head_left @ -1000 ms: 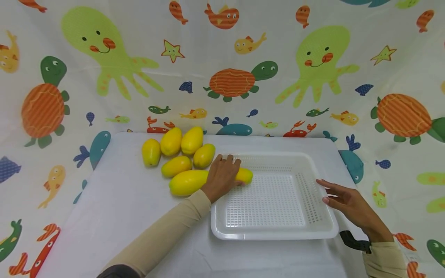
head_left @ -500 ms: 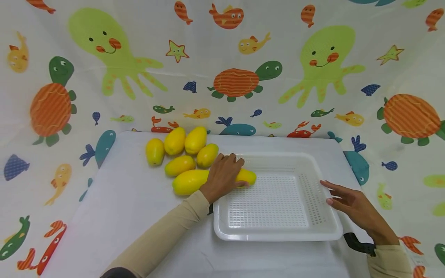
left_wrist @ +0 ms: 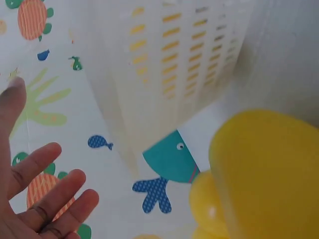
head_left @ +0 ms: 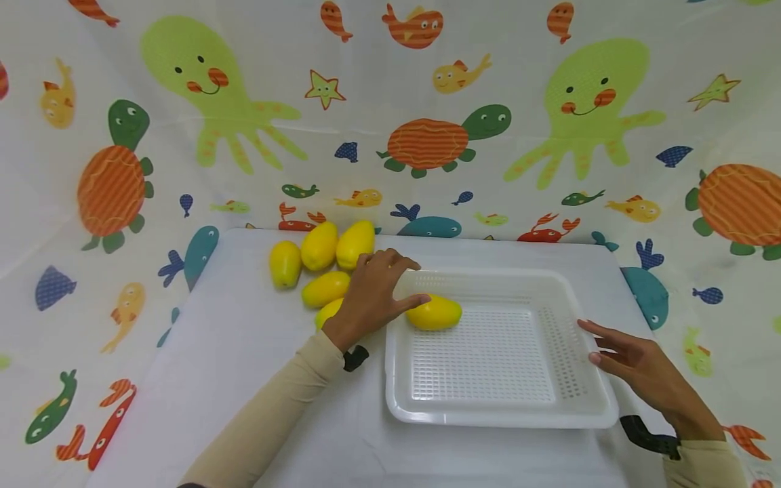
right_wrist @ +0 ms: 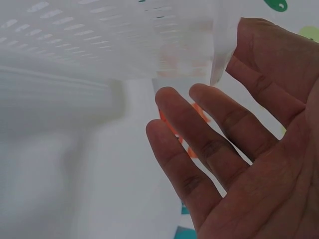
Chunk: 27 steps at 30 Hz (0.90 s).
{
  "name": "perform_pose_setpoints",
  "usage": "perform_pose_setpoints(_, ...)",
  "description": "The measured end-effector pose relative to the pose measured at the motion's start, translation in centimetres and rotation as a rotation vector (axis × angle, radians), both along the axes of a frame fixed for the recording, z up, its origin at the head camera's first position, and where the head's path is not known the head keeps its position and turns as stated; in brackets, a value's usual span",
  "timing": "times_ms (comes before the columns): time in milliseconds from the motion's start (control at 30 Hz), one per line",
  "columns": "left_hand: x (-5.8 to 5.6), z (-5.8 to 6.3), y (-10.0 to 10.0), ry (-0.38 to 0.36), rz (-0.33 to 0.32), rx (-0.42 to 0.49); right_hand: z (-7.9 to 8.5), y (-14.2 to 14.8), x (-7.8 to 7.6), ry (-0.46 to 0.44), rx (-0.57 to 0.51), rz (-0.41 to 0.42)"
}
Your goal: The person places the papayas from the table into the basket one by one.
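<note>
A yellow mango (head_left: pixel 434 313) lies inside the white perforated plastic basket (head_left: pixel 500 415), near its left wall. My left hand (head_left: pixel 373 288) is over the basket's left rim with its fingers spread, holding nothing. Its thumb tip is beside the mango; whether they touch I cannot tell. In the left wrist view the fingers (left_wrist: pixel 55 199) are apart from the basket wall (left_wrist: pixel 164 59), and a large mango (left_wrist: pixel 274 169) is close by. My right hand (head_left: pixel 637 362) touches the basket's right rim with loosely extended fingers; in the right wrist view several fingers (right_wrist: pixel 199 134) hang outside the rim.
Several more yellow mangoes (head_left: pixel 320 246) lie grouped on the white table (head_left: pixel 262 346) left of the basket, some partly hidden by my left hand and wrist. Behind the table hangs a curtain (head_left: pixel 427 68) printed with sea animals.
My left hand has let go of the mango in the basket and moved up and left, its fingers spreading. The right hand stays at the right rim. The head view has shifted slightly.
</note>
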<state>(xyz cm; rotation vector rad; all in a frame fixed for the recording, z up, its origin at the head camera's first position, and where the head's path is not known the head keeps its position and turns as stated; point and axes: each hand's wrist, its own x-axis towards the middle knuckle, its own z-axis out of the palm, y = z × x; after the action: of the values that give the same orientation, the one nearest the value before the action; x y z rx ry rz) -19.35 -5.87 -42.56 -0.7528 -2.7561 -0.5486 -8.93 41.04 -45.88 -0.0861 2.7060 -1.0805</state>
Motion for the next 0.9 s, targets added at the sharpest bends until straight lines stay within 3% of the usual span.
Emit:
perform_pose_setpoints(533,-1.6,0.0,-6.6,0.064,0.145,0.247,0.0,0.1,0.1,0.001,-0.005,-0.001)
perform_pose_setpoints(767,-2.6,-1.0,-10.8,0.141,0.230,0.321,0.1,0.0,0.2,-0.011,-0.008,-0.011)
perform_pose_setpoints(900,-3.1,-1.7,-12.9,0.122,0.273,0.361,0.1,0.1,0.1,0.004,-0.017,-0.005)
